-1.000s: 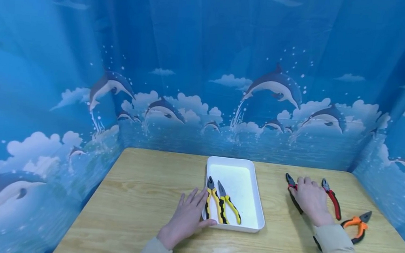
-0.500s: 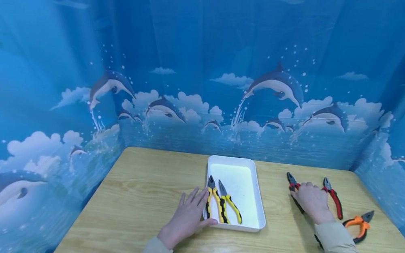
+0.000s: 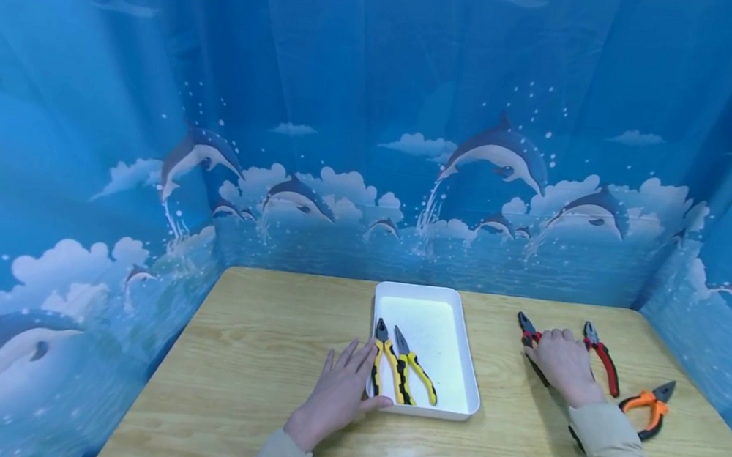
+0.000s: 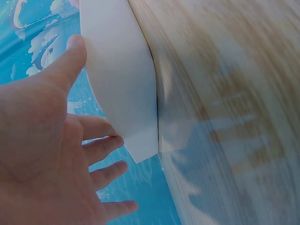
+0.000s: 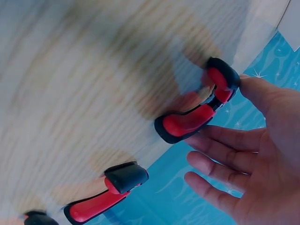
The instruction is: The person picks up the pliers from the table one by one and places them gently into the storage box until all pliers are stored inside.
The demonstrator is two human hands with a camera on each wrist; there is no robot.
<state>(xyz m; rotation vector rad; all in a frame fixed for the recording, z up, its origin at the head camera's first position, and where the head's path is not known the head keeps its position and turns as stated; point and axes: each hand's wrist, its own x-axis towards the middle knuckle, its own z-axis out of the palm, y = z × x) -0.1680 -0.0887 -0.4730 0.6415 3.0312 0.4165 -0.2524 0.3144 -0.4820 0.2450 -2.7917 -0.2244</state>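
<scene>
My left hand lies with its fingers spread at the near left corner of a white tray. In the left wrist view its thumb and forefinger touch the tray wall. Two pairs of pliers with yellow and black handles lie inside: combination pliers on the left, long-nose pliers beside them. Over on the right, my right hand pinches red and black pliers across the handles, thumb on one and fingers on the other. Their dark head points away from me; the hand covers part of the handles.
Another pair of red-handled pliers lies just right of my right hand. Orange and black pliers rest farther right, near the sleeve. A blue dolphin-print curtain rises behind and beside the wooden table.
The fingers of my right hand have drawn in slightly over the red and black pliers. My left hand, the tray and the other pliers stay in place.
</scene>
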